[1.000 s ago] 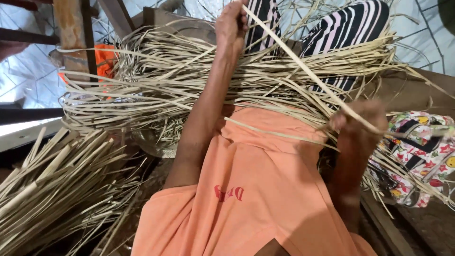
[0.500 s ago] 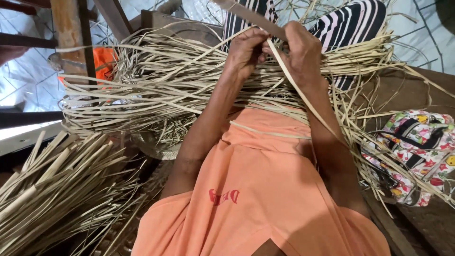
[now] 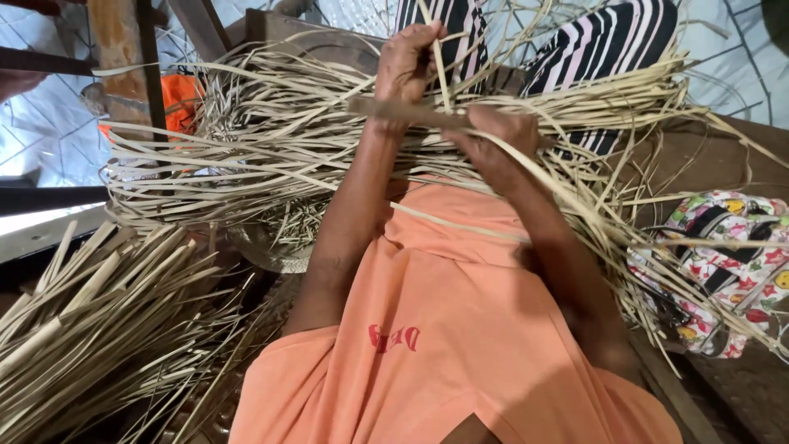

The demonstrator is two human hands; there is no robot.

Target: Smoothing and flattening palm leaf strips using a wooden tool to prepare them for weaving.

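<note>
Nearest me my right hand clamps a brown stick over the cane-strip bundle across my lap, and beyond it my left hand pinches one upright strip low down — light, springy, likely to kink.

The person is wearing a loose orange garment that is covering the chest and lap, its cloth plain and smooth apart from a few soft folds running across the upper part. A small red printed mark is sitting on the orange garment, left of its middle and below the folds. Both arms are showing bare above the orange garment, with no sleeves reaching the forearms, and the left hand and right hand, both lying beyond the orange garment's top edge, are wearing no gloves, rings or bands that can be made out.
</note>
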